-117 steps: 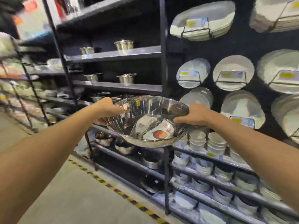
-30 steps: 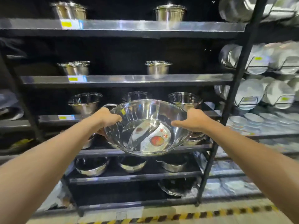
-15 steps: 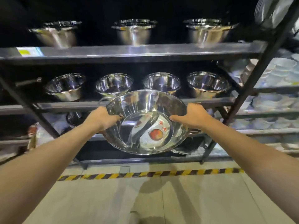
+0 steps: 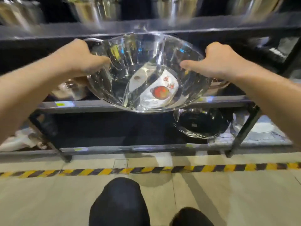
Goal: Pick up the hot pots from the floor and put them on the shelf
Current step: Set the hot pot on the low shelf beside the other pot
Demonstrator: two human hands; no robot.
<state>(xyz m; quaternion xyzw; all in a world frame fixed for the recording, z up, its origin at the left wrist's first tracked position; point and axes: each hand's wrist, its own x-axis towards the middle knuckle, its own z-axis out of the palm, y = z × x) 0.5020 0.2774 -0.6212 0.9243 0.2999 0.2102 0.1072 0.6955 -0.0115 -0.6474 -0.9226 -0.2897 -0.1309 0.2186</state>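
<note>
The left hand is closed on the left rim of a divided steel hot pot, held in the air before the dark shelf; the right hand clasps the opposite rim. Lower right, what seems a dark-lined pot sits on the bottom shelf.

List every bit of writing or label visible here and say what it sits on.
Nothing reads clearly.
Label inside the hot pot: red characters beside a red round picture, too blurred to quote.
Yellow-green tags on the shelf edge: no legible text.
Floor tape: stripes only.
</note>
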